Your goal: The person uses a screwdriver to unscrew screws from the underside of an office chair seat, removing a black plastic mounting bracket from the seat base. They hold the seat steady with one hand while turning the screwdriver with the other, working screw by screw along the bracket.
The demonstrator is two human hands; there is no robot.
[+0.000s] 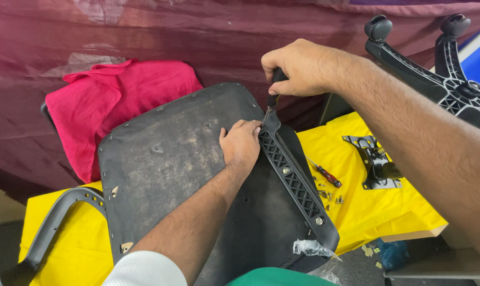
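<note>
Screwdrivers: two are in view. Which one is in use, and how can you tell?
The black-handled screwdriver, gripped in the right hand at the armrest bracket's top end. The red-handled one lies untouched on the yellow cloth.

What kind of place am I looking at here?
Likely a makeshift furniture repair or assembly spot: an upturned chair seat on a yellow-covered table, loose screws, and a wheeled chair base nearby.

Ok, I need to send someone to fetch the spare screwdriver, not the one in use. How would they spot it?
Start at the yellow table cover to the right of the upturned seat base. Between the seat's ribbed black armrest bracket and the black metal mounting plate lies a small screwdriver. It has a red and black grip, unlike the loose screws beside it.
</note>
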